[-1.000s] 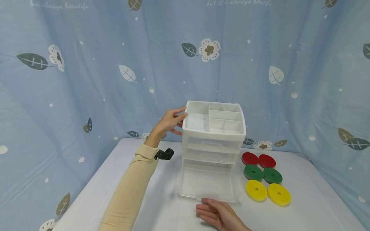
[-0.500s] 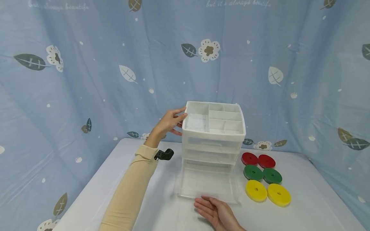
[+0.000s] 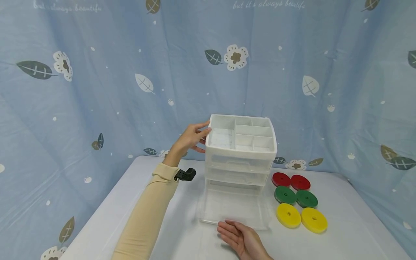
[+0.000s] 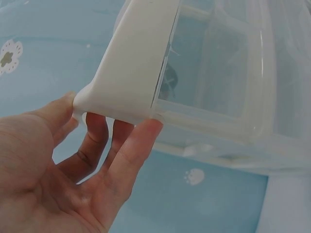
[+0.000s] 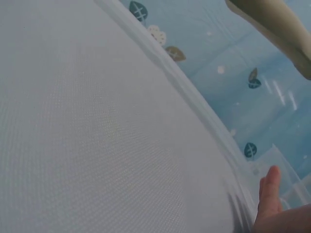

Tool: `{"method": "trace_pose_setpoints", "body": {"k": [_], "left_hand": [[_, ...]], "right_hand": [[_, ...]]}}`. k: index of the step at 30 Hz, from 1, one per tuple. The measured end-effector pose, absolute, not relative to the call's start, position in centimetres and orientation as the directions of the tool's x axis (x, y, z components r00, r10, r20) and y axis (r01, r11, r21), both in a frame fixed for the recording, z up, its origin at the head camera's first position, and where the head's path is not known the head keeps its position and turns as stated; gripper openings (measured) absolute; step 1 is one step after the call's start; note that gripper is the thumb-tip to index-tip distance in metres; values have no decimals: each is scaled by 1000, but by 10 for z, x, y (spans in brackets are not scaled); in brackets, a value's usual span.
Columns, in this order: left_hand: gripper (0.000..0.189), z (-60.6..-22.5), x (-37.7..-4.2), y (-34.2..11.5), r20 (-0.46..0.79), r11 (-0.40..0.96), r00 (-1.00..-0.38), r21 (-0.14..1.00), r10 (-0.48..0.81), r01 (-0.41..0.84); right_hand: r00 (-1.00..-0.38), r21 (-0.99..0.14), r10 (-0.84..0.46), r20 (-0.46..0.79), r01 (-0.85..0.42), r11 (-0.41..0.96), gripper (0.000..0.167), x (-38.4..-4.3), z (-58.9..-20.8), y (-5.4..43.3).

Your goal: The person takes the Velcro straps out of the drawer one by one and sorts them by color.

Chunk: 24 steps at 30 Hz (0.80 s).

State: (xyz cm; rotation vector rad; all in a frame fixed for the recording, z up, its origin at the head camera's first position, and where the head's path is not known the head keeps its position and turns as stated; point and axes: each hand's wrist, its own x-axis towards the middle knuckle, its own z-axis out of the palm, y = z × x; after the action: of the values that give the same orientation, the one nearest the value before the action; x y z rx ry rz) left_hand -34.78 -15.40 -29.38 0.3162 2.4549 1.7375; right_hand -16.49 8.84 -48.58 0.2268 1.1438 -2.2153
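Observation:
A white plastic drawer organizer (image 3: 240,155) with a divided top tray stands on the table. Its lowest clear drawer (image 3: 234,206) is pulled out, while the two drawers above are closed. My left hand (image 3: 191,136) grips the organizer's upper left side; in the left wrist view, curled fingers and thumb of the left hand (image 4: 92,165) hold the white top edge (image 4: 131,63). By the front of the pulled-out drawer is my right hand (image 3: 240,238), fingers extended and palm sideways, holding nothing. Whether it touches the drawer front I cannot tell.
Right of the organizer lie several flat rolls in pairs: red (image 3: 281,179) at the back, green (image 3: 285,195) in the middle, yellow (image 3: 288,215) in front. A white cloth covers the table (image 3: 351,216). Behind hangs a blue patterned curtain (image 3: 182,54).
My right hand has shifted slightly left and forward, toward the drawer front. The left hand keeps its grip on the organizer, and the drawers stay as they were.

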Motion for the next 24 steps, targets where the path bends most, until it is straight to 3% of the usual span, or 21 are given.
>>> {"method": "trace_pose_setpoints", "body": {"k": [14, 24], "left_hand": [[58, -277, -330, -149, 7, 337, -971, 937, 239, 90], [58, -291, -342, -153, 34, 332, -973, 937, 228, 110]], "right_hand": [[-792, -681, -452, -411, 596, -425, 52, -169, -484, 89], [-850, -740, -422, -316, 499, -450, 51, -204, -486, 94]]}}
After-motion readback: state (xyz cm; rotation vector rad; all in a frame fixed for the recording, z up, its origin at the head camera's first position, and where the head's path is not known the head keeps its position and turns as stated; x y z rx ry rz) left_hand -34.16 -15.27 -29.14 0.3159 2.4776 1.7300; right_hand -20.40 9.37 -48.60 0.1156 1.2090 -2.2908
